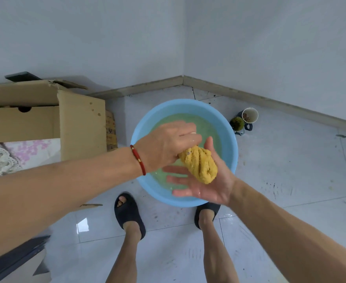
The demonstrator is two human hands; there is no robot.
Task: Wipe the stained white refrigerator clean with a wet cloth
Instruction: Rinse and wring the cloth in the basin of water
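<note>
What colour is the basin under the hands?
Light blue; the basin shows clearly in the head view, holding greenish water.

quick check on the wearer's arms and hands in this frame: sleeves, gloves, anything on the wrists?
Both forearms are bare as far as the frame shows: no sleeves, no gloves. The left hand has a thin red cord bracelet with a small gold-coloured bead at the wrist. The right hand shows nothing on hand or wrist; no rings or watch visible. Both hands look wet, with a shine on the fingers.
</note>
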